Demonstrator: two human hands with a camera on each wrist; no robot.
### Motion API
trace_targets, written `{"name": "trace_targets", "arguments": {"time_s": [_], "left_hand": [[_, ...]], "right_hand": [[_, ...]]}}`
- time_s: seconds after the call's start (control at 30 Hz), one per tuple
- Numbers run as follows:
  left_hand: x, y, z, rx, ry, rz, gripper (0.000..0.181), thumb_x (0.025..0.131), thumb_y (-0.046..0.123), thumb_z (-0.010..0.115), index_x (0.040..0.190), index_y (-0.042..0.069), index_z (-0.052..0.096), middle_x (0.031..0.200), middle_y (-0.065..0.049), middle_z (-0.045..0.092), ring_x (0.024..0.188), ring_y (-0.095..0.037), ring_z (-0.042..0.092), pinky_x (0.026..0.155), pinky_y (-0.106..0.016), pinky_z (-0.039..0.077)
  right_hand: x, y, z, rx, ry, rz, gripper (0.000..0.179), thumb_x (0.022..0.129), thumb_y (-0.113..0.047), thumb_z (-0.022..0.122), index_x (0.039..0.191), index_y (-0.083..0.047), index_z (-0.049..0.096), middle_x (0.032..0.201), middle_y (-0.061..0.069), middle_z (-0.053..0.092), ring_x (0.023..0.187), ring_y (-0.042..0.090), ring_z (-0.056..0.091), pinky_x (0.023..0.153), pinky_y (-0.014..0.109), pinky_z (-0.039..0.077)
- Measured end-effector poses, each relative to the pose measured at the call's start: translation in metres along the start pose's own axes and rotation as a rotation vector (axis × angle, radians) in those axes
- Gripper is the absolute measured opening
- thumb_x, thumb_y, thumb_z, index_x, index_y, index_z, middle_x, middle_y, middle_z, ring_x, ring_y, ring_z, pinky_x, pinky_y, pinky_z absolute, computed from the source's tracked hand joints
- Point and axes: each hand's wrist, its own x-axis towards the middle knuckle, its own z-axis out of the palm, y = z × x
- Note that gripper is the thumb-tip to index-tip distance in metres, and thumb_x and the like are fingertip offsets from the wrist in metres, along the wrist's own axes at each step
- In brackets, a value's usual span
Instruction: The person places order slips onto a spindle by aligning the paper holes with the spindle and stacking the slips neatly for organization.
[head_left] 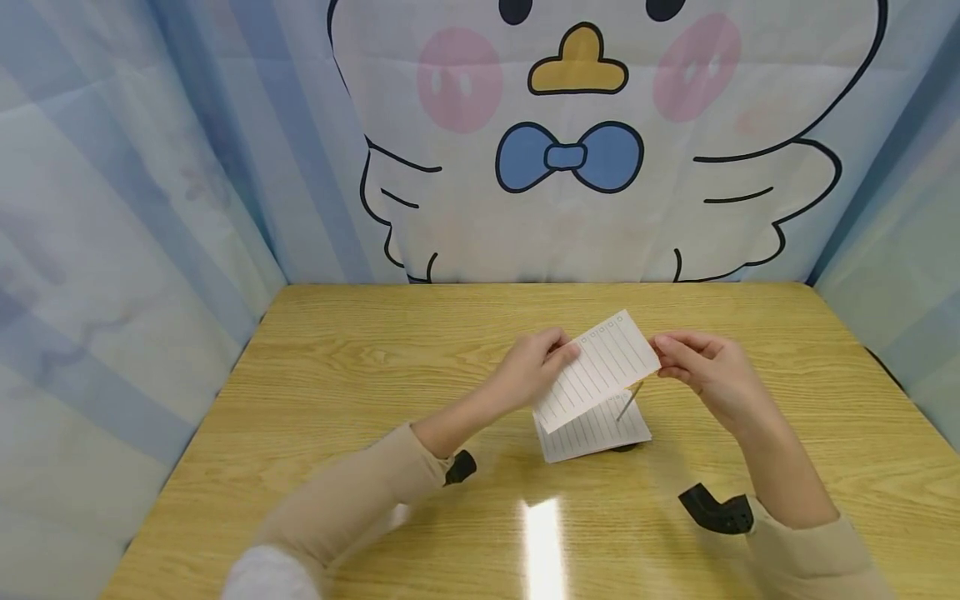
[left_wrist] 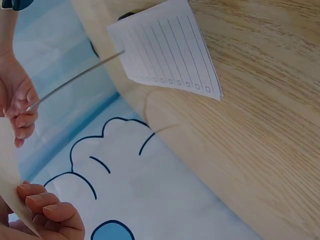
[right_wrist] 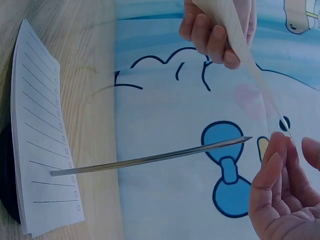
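Observation:
My left hand [head_left: 536,362] grips a white lined paper sheet [head_left: 600,367] by its left side, with the thumb on top. At the opposite edge, the fingertips of my right hand [head_left: 708,371] pinch near the corner. The sheet is tilted above a bill spike [head_left: 628,403], whose bare metal rod rises through a small stack of similar lined sheets [head_left: 573,437]. In the right wrist view the rod's pointed tip [right_wrist: 247,139] stands uncovered, apart from the held sheet. A dark round base [right_wrist: 7,175] shows partly beneath the stack.
The wooden table [head_left: 375,358] runs back to a curtain [head_left: 480,225] printed with a cartoon figure; more curtain hangs along both sides. Black wrist mounts [head_left: 716,510] stick out by both sleeves. A bright reflection lies on the table's front part.

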Motion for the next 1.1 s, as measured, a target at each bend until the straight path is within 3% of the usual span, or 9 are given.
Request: {"name": "trace_targets", "arguments": {"time_s": [0.27, 0.37, 0.6, 0.8, 0.97, 1.1], "left_hand": [[0.003, 0.000, 0.009, 0.025, -0.062, -0.005, 0.022, 0.096, 0.023, 0.049, 0.094, 0.004, 0.060, 0.068, -0.001, 0.051, 0.055, -0.008, 0.044, 0.050, -0.018, 0.038], [0.004, -0.001, 0.009, 0.023, -0.077, -0.004, 0.022, 0.095, 0.024, 0.049, 0.094, 0.005, 0.060, 0.067, 0.000, 0.049, 0.055, -0.008, 0.042, 0.050, -0.018, 0.037], [0.005, -0.012, 0.007, -0.055, -0.135, -0.020, 0.020, 0.094, 0.024, 0.053, 0.093, 0.006, 0.059, 0.064, 0.001, 0.047, 0.054, -0.009, 0.040, 0.050, -0.019, 0.036], [0.002, -0.023, 0.004, -0.153, -0.164, -0.030, 0.020, 0.092, 0.024, 0.056, 0.090, 0.005, 0.058, 0.055, 0.002, 0.036, 0.051, -0.011, 0.034, 0.051, -0.022, 0.036], [-0.002, -0.033, 0.005, -0.259, -0.141, -0.065, 0.019, 0.090, 0.022, 0.060, 0.089, 0.003, 0.061, 0.058, 0.002, 0.049, 0.057, -0.022, 0.051, 0.049, -0.022, 0.039], [-0.004, -0.037, 0.005, -0.350, -0.086, -0.143, 0.020, 0.088, 0.021, 0.063, 0.094, 0.002, 0.065, 0.062, 0.003, 0.058, 0.057, -0.017, 0.054, 0.050, -0.022, 0.036]], "right_hand": [[-0.003, 0.001, 0.003, -0.220, 0.040, -0.043, 0.009, 0.089, -0.013, 0.060, 0.089, -0.016, 0.068, 0.086, -0.007, 0.064, 0.072, 0.006, 0.057, 0.064, 0.017, 0.047], [-0.003, 0.003, 0.002, -0.251, 0.044, -0.049, 0.008, 0.089, -0.012, 0.061, 0.088, -0.015, 0.069, 0.085, -0.007, 0.065, 0.070, 0.007, 0.058, 0.062, 0.018, 0.047], [-0.002, 0.006, -0.002, -0.201, 0.072, -0.003, 0.008, 0.088, -0.014, 0.062, 0.086, -0.015, 0.069, 0.086, -0.007, 0.064, 0.072, 0.006, 0.058, 0.063, 0.018, 0.047], [-0.004, 0.007, -0.005, -0.152, 0.113, 0.030, 0.007, 0.087, -0.016, 0.063, 0.086, -0.018, 0.070, 0.087, -0.008, 0.062, 0.072, 0.005, 0.057, 0.063, 0.017, 0.047], [-0.006, 0.009, -0.007, -0.083, 0.130, 0.036, 0.008, 0.087, -0.015, 0.063, 0.084, -0.017, 0.070, 0.084, -0.007, 0.063, 0.069, 0.004, 0.057, 0.061, 0.016, 0.047], [-0.007, 0.010, -0.008, -0.058, 0.126, 0.036, 0.009, 0.087, -0.014, 0.062, 0.083, -0.016, 0.070, 0.082, -0.006, 0.064, 0.069, 0.005, 0.058, 0.060, 0.016, 0.047]]}}
